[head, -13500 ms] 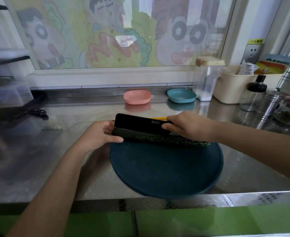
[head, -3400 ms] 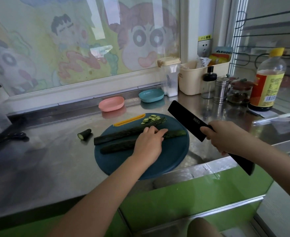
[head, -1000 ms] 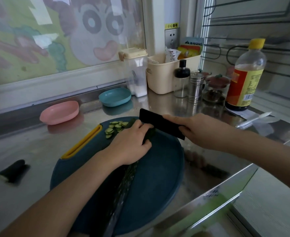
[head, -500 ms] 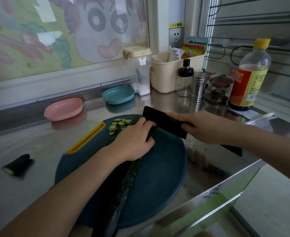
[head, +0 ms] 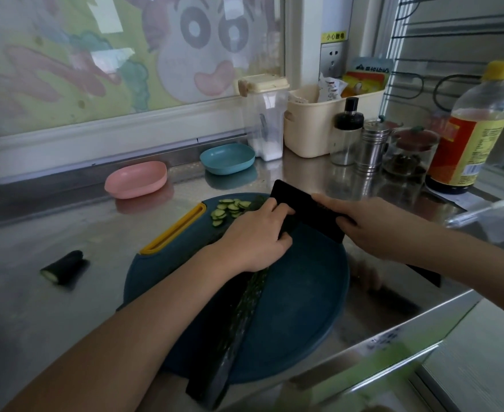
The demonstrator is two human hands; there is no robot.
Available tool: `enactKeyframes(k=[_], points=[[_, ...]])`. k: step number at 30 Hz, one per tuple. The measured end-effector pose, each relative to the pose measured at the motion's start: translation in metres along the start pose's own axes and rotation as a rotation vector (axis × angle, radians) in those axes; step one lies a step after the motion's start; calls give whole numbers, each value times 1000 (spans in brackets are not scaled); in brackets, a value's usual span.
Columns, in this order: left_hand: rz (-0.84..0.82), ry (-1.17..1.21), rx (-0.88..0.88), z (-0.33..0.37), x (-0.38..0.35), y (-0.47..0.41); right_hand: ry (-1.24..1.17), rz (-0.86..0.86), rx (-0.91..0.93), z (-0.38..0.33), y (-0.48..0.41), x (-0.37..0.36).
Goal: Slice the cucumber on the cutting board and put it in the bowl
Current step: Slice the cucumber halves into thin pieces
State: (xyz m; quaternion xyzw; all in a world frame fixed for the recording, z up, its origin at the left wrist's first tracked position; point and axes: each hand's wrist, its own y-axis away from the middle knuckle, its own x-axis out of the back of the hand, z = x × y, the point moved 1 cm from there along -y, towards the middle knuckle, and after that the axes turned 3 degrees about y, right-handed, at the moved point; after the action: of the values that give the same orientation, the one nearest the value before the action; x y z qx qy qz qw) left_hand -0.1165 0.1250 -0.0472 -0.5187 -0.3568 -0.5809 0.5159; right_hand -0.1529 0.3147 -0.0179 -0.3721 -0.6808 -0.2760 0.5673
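A long dark cucumber lies lengthwise on the round blue cutting board, its near end past the board's front rim. My left hand grips its far end with curled fingers. My right hand holds a black knife, whose blade stands against my left knuckles at the cucumber's far end. Several thin slices lie at the board's far edge. A pink bowl and a blue bowl sit behind the board.
A cut cucumber end lies on the steel counter to the left. At the back right stand a clear canister, a cream basket, shakers, a jar and a sauce bottle. The counter edge runs close on the right.
The knife blade has shifted slightly along the cucumber with my left hand still gripping it. The view has moved a little; the slice pile looks much the same.
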Motion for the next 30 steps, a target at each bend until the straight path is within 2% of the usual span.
enactKeyframes(k=[16,23,30], points=[[14,3,-4,0,1,0,41,-73,-23,-4,1,18],[14,15,-6,0,1,0,132,-23,18,-6,0,13],[20,29,-1,0,0,0,96,-15,-2,-6,-2,-1]])
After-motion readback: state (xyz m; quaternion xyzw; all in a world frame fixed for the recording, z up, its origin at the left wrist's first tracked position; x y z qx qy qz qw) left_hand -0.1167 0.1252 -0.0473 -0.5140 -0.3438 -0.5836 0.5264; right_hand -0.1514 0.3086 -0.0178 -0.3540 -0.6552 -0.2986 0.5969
